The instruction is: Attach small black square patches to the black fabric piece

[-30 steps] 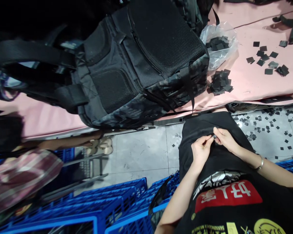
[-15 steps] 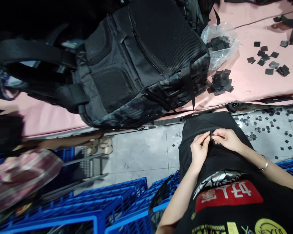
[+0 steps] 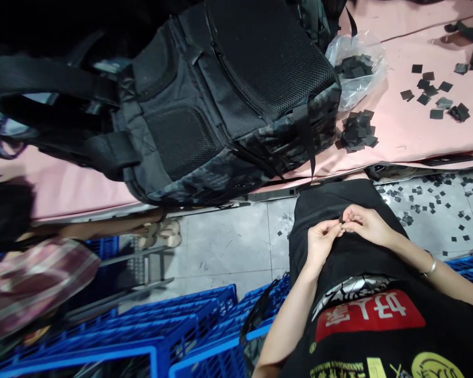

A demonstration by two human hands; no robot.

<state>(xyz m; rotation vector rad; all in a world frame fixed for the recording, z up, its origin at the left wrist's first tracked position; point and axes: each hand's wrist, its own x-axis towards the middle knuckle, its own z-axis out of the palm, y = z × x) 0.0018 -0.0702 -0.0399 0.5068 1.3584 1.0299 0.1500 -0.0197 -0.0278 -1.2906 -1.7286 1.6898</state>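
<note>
Above the black cloth over my lap, my left hand (image 3: 321, 240) and my right hand (image 3: 367, 226) meet fingertip to fingertip. Both are closed in a pinch on one small black piece (image 3: 341, 220), mostly hidden by the fingers; it resembles the black squares on the table. Ahead of my hands, a pile of black squares (image 3: 358, 131) lies near the table edge. Behind it, a clear plastic bag (image 3: 364, 86) holds more of them. To the left, a large black backpack (image 3: 216, 100) lies with its mesh back panel facing up.
Loose black squares (image 3: 425, 92) are scattered on the pink-covered table (image 3: 402, 142), and many more (image 3: 437, 199) on the grey tiled floor (image 3: 228, 247). Blue plastic crates (image 3: 205, 315) stand beside and behind me. At the left, another person's plaid garment (image 3: 43, 278) and sandalled feet (image 3: 161, 233) show.
My fingertips have come closer around the small black piece, and my right fingers have shifted slightly. The view has moved a little; the backpack and piles look unmoved.
</note>
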